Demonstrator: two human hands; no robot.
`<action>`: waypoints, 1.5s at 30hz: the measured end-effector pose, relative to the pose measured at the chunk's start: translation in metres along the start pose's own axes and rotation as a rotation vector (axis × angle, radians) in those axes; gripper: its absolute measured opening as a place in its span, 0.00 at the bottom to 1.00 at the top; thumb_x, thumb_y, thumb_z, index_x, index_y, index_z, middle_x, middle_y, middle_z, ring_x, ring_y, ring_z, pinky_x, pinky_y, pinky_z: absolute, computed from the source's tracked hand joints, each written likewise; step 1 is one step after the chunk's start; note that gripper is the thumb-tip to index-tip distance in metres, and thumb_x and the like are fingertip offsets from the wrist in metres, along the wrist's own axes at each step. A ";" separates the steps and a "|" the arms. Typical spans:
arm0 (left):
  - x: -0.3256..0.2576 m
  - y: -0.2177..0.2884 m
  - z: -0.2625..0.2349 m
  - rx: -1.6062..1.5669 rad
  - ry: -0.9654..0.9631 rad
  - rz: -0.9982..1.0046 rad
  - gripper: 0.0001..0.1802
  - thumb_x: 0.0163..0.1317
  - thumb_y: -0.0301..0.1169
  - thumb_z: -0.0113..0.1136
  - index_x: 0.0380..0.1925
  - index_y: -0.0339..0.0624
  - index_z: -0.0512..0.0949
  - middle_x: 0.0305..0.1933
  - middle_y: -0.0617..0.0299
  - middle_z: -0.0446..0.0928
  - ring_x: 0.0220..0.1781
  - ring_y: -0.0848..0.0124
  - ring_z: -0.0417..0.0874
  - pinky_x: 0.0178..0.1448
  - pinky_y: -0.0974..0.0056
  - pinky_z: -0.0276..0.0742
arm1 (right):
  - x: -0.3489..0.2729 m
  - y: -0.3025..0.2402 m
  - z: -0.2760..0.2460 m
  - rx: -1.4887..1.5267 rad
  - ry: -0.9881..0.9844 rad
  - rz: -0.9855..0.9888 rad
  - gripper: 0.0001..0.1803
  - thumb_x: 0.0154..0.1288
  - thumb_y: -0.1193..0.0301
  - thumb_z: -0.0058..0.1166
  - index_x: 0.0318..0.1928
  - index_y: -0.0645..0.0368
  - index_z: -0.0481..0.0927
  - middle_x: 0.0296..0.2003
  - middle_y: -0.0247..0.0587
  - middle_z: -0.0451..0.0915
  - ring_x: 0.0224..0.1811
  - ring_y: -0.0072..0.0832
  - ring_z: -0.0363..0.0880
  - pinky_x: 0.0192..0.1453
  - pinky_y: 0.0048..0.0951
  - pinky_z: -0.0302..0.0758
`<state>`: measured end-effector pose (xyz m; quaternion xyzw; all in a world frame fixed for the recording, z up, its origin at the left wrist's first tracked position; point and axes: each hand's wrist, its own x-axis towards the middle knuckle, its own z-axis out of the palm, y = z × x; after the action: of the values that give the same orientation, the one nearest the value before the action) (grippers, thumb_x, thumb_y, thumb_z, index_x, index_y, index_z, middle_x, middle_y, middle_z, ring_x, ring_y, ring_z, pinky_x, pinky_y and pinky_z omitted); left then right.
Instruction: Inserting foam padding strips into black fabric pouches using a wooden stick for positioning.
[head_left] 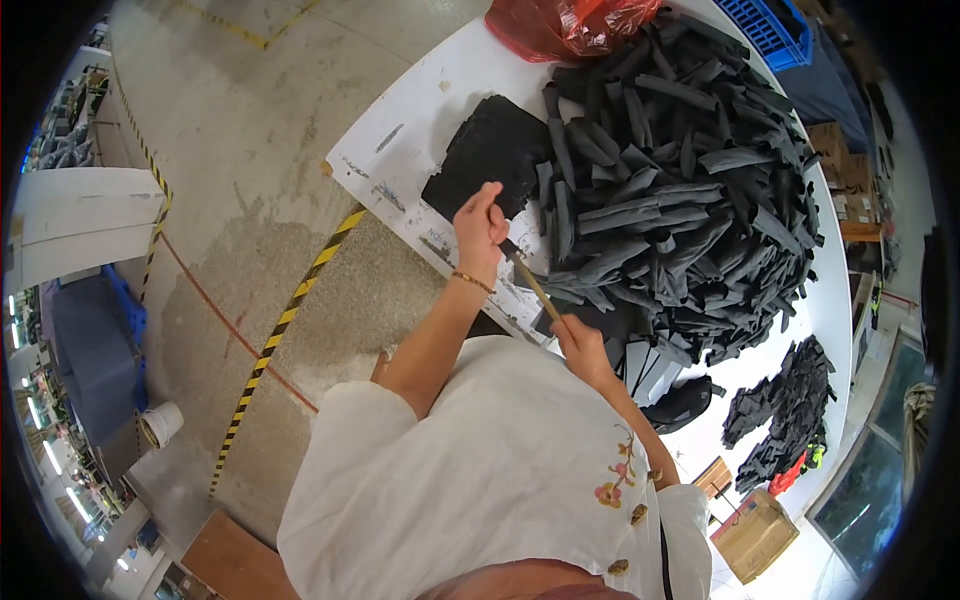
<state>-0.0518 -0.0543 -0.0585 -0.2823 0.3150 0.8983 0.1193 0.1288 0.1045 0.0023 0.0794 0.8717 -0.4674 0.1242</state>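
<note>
1. Landmark: the big heap of black fabric strips [680, 190] on the white table [420, 130]. All places below are given relative to it.
2. Left hand [482, 225]: at the heap's left edge, fingers closed in a pinch round the upper end of a thin wooden stick [532, 283]. A thin bracelet [472, 282] sits on that wrist.
3. Right hand [578, 338]: below the heap's lower left edge, closed round the stick's lower end. How tight that grip is I cannot tell.
4. Stick: runs slantwise between the two hands, just off the heap's lower left margin, above the table edge.
5. Flat black fabric piece [490, 150]: lies on the table, touching the heap's left side, just above the left hand.
6. Red plastic bag [565, 25]: at the heap's upper left end.
7. Smaller black pile [785, 405]: well apart from the heap, below and to its right.
8. Blue crate [765, 25]: just beyond the heap's top right.
</note>
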 end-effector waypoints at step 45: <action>-0.012 -0.064 0.059 -0.014 -0.135 -0.670 0.07 0.62 0.29 0.59 0.27 0.45 0.72 0.23 0.68 0.72 0.18 0.77 0.71 0.21 0.73 0.68 | 0.073 -0.043 -0.049 -0.007 0.350 -0.431 0.02 0.59 0.78 0.57 0.33 0.63 0.79 0.27 0.44 0.73 0.26 0.38 0.73 0.30 0.30 0.70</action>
<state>-0.0418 0.0323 -0.0455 -0.3109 0.1901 0.8279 0.4264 0.0410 0.1233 0.0417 -0.0287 0.8783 -0.4591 -0.1302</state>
